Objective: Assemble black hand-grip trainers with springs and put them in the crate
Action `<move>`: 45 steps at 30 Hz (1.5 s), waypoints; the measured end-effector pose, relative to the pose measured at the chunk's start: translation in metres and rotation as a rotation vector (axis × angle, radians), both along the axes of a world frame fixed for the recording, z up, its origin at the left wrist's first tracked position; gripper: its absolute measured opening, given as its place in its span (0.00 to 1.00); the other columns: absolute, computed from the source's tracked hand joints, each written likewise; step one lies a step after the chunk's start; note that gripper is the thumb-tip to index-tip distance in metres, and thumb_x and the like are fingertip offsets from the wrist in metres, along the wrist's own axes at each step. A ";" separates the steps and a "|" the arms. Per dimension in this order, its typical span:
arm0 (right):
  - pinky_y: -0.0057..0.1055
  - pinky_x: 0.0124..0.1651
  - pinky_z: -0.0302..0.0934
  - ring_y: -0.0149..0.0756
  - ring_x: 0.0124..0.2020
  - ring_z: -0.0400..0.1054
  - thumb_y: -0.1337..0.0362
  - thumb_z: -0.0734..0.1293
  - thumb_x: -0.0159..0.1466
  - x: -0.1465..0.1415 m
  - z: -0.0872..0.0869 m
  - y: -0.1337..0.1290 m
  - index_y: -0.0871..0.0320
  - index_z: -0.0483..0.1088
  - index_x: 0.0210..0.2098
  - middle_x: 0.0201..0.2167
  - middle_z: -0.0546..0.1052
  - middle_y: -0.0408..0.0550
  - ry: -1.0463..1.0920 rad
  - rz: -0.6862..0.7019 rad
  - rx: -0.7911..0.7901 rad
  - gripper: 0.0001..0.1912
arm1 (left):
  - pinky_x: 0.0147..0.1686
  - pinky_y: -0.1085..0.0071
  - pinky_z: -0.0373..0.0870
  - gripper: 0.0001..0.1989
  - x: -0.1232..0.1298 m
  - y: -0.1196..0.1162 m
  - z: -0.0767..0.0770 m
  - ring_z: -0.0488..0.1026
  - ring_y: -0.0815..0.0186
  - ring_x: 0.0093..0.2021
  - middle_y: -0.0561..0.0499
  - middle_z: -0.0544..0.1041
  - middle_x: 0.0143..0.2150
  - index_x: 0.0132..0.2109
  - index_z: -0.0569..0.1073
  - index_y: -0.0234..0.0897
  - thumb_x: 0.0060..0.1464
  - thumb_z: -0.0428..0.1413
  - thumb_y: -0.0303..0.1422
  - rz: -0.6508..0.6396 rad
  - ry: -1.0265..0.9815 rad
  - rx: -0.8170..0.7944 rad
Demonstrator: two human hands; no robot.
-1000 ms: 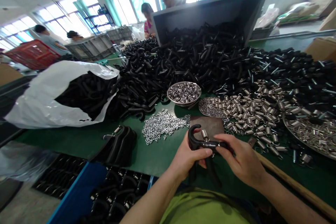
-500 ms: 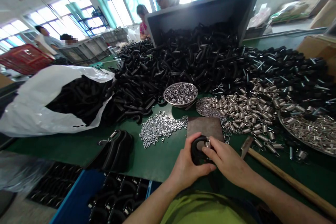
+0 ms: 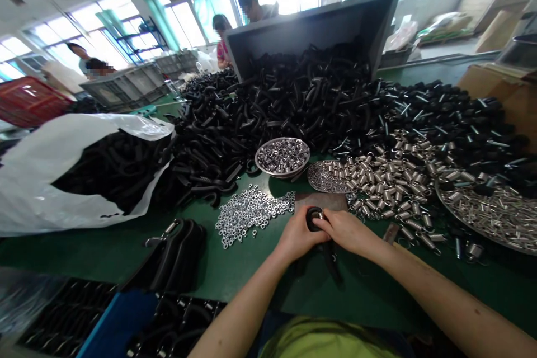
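My left hand [image 3: 298, 236] is wrapped around the curved end of a black hook-shaped part [image 3: 311, 219], whose straight leg hangs down toward me. At the opening of the curve sits a small metal coil spring [image 3: 321, 215]. The fingers of my right hand [image 3: 347, 229] are closed against that spring, with the thumb pressing near it. Both hands work at the near edge of a flat metal plate [image 3: 331, 201]. Fingers partly cover the part. Right of my hands lies a hammer [image 3: 391, 232], its handle mostly hidden under my right forearm.
Loose nuts [image 3: 239, 215] spread left of the plate. Behind are a bowl [image 3: 260, 170] of small metal pieces, a spring pile [image 3: 377, 179] and a heap of black parts [image 3: 285, 100]. Several finished-looking hooks [image 3: 178, 257] stand left, beside a white bag [image 3: 25, 179]. Co-workers sit beyond.
Both hands have moved forward, away from my body and over the plate's near edge, still holding the black part. Its straight leg now shows below them. The camera view has shifted slightly.
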State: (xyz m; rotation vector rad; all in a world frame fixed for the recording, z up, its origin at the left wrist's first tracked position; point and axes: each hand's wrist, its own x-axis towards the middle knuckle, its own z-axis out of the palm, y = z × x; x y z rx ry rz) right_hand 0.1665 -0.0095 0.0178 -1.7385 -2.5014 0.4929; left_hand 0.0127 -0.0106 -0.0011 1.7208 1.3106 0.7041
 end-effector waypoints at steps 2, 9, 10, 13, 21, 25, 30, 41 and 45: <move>0.30 0.32 0.57 0.41 0.33 0.72 0.53 0.51 0.67 0.004 0.001 0.009 0.58 0.71 0.37 0.31 0.77 0.51 -0.024 -0.001 0.023 0.22 | 0.48 0.63 0.63 0.31 -0.003 0.012 -0.001 0.67 0.57 0.48 0.46 0.71 0.45 0.51 0.68 0.37 0.38 0.64 0.38 -0.036 0.122 0.127; 0.33 0.43 0.57 0.42 0.46 0.65 0.67 0.56 0.65 0.029 0.006 0.072 0.59 0.71 0.39 0.40 0.74 0.53 -0.100 -0.047 0.172 0.13 | 0.48 0.68 0.63 0.12 0.003 0.068 0.001 0.68 0.61 0.47 0.46 0.71 0.43 0.45 0.73 0.38 0.55 0.53 0.36 -0.014 0.476 0.332; 0.34 0.45 0.57 0.42 0.48 0.63 0.69 0.55 0.65 0.031 0.005 0.082 0.60 0.71 0.40 0.41 0.73 0.55 -0.111 -0.056 0.195 0.14 | 0.48 0.69 0.63 0.11 0.009 0.078 0.000 0.68 0.62 0.46 0.46 0.71 0.42 0.45 0.73 0.37 0.57 0.51 0.33 0.011 0.518 0.345; 0.35 0.46 0.58 0.44 0.50 0.60 0.73 0.54 0.64 0.032 0.003 0.106 0.63 0.72 0.39 0.43 0.71 0.59 -0.138 -0.055 0.229 0.15 | 0.46 0.68 0.64 0.12 0.029 0.105 -0.005 0.69 0.62 0.45 0.44 0.72 0.42 0.45 0.72 0.35 0.59 0.45 0.27 0.044 0.585 0.356; 0.36 0.45 0.58 0.45 0.48 0.61 0.76 0.54 0.61 0.031 -0.007 0.116 0.65 0.69 0.41 0.43 0.71 0.61 -0.110 -0.060 0.258 0.16 | 0.41 0.68 0.67 0.16 0.061 0.133 -0.011 0.71 0.60 0.42 0.41 0.73 0.42 0.44 0.70 0.32 0.60 0.39 0.22 0.032 0.734 0.351; 0.36 0.45 0.57 0.45 0.46 0.63 0.77 0.54 0.60 0.036 -0.007 0.113 0.66 0.66 0.45 0.41 0.72 0.61 -0.009 -0.107 0.267 0.16 | 0.41 0.66 0.67 0.15 0.060 0.134 -0.008 0.71 0.59 0.43 0.40 0.72 0.43 0.44 0.70 0.33 0.60 0.39 0.23 0.017 0.784 0.357; 0.33 0.48 0.55 0.39 0.49 0.64 0.76 0.54 0.61 0.042 -0.007 0.109 0.59 0.65 0.48 0.46 0.73 0.53 0.211 -0.150 0.268 0.19 | 0.40 0.67 0.67 0.16 0.058 0.133 -0.008 0.72 0.60 0.43 0.42 0.73 0.43 0.45 0.71 0.34 0.61 0.39 0.24 -0.004 0.818 0.364; 0.27 0.31 0.61 0.30 0.27 0.70 0.65 0.58 0.62 0.029 -0.019 0.044 0.55 0.65 0.36 0.28 0.77 0.41 0.629 -0.149 0.011 0.06 | 0.40 0.68 0.67 0.15 0.058 0.125 -0.001 0.71 0.62 0.43 0.40 0.70 0.45 0.44 0.69 0.31 0.59 0.39 0.22 0.006 0.707 0.404; 0.30 0.36 0.60 0.34 0.32 0.71 0.63 0.60 0.60 0.025 -0.022 0.021 0.55 0.68 0.32 0.29 0.78 0.42 0.623 -0.145 0.001 0.06 | 0.41 0.69 0.66 0.12 0.046 0.107 0.007 0.71 0.63 0.43 0.44 0.72 0.44 0.45 0.69 0.35 0.60 0.43 0.25 0.013 0.566 0.435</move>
